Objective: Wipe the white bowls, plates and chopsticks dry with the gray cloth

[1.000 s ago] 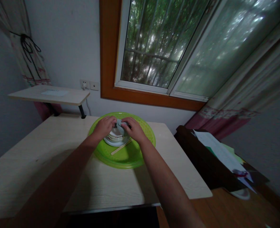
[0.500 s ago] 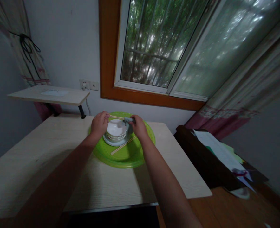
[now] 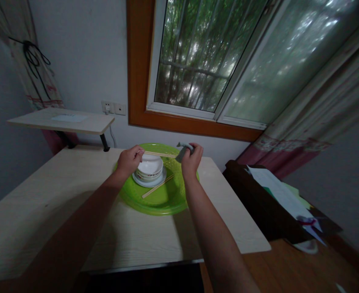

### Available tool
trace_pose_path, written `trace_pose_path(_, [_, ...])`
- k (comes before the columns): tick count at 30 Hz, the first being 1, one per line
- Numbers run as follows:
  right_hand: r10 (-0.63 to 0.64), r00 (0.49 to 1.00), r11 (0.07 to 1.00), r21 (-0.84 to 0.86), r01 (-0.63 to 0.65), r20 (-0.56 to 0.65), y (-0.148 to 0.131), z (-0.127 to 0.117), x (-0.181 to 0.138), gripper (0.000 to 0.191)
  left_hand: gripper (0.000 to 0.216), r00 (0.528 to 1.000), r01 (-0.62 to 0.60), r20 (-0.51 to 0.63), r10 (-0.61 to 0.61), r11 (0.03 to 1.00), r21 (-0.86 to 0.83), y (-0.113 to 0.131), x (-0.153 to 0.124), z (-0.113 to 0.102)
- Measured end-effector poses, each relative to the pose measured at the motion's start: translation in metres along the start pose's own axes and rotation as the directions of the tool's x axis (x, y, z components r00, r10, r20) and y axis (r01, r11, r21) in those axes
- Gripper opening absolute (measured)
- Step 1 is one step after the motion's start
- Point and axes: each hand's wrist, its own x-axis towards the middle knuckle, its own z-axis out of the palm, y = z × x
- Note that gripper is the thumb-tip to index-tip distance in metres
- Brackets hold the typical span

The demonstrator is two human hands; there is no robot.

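Observation:
A round green basin (image 3: pixel 164 201) sits on the light wooden table (image 3: pixel 45 211). Inside it a stack of white bowls (image 3: pixel 149 167) rests on a small plate. My left hand (image 3: pixel 129 159) is closed on one end of a wooden chopstick (image 3: pixel 161 154) held level over the bowls. My right hand (image 3: pixel 191 160) is closed on a small grey cloth (image 3: pixel 183 149), which wraps the chopstick's other end. A second chopstick (image 3: pixel 156 187) lies loose in the basin in front of the bowls.
A small raised shelf (image 3: pixel 62 121) stands at the back left with a wall socket (image 3: pixel 114 108) beside it. A window is behind the table. To the right, a dark low piece of furniture (image 3: pixel 258 203) carries papers (image 3: pixel 277 187), and a curtain hangs above it.
Both hands were together over the bowls a second ago. They have drawn apart: the left now holds a chopstick, and the right has slid the grey cloth along it to the right and upward.

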Motion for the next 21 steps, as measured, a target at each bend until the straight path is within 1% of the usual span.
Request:
trace_pose_path(2, [-0.049, 0.998, 0.998, 0.035, 0.048, 0.040, -0.004, 0.000, -0.001, 0.024, 0.028, 0.996, -0.032, 0.079, 0.033, 0.999, -0.019, 0.001, -0.001, 0.001])
trace_pose_path(4, [-0.136, 0.981, 0.986, 0.114, 0.121, 0.138, -0.008, 0.000, -0.004, 0.024, 0.028, 0.992, -0.046, 0.114, 0.049, 0.999, -0.022, 0.002, -0.002, 0.002])
trace_pose_path(5, [-0.193, 0.959, 0.972, 0.171, 0.159, 0.206, -0.010, 0.001, -0.006, 0.025, 0.029, 0.993, -0.046, 0.113, 0.047, 0.999, -0.017, 0.001, -0.002, 0.002])
trace_pose_path(6, [-0.257, 0.925, 0.953, 0.231, 0.194, 0.281, -0.013, 0.002, -0.008, 0.027, 0.029, 0.994, -0.041, 0.102, 0.042, 0.999, -0.010, 0.001, -0.002, 0.002])
trace_pose_path(8, [-0.370, 0.828, 0.913, 0.332, 0.239, 0.422, -0.018, 0.002, -0.013, 0.033, 0.029, 0.998, -0.021, 0.067, 0.021, 1.000, 0.007, 0.001, -0.001, 0.002])
trace_pose_path(10, [-0.442, 0.739, 0.884, 0.388, 0.262, 0.508, -0.023, 0.002, -0.016, 0.036, 0.032, 0.999, -0.004, 0.037, 0.003, 1.000, 0.028, 0.000, -0.001, 0.001])
trace_pose_path(11, [-0.462, 0.712, 0.875, 0.402, 0.269, 0.530, -0.025, 0.002, -0.018, 0.034, 0.033, 1.000, 0.002, 0.028, -0.003, 0.999, 0.036, 0.000, -0.001, 0.001])
trace_pose_path(14, [-0.477, 0.677, 0.872, 0.398, 0.285, 0.560, -0.031, 0.000, -0.020, 0.024, 0.036, 1.000, 0.003, 0.006, -0.004, 1.000, 0.018, -0.001, 0.000, 0.000])
trace_pose_path(15, [-0.475, 0.664, 0.875, 0.388, 0.289, 0.577, -0.032, 0.000, -0.020, 0.023, 0.036, 1.000, -0.002, 0.001, 0.002, 1.000, -0.004, -0.002, 0.000, 0.000])
trace_pose_path(18, [-0.462, 0.609, 0.887, 0.343, 0.309, 0.645, -0.035, 0.002, -0.022, 0.028, 0.035, 1.000, -0.020, 0.009, 0.021, 0.996, -0.084, -0.001, 0.000, -0.001])
trace_pose_path(20, [-0.439, 0.590, 0.898, 0.305, 0.318, 0.677, -0.035, 0.004, -0.024, 0.026, 0.035, 0.999, -0.019, 0.024, 0.022, 0.991, -0.130, -0.001, -0.001, -0.001])
trace_pose_path(21, [-0.428, 0.592, 0.903, 0.290, 0.318, 0.683, -0.035, 0.005, -0.024, 0.024, 0.035, 0.999, -0.017, 0.024, 0.021, 0.988, -0.155, 0.000, -0.001, -0.001])
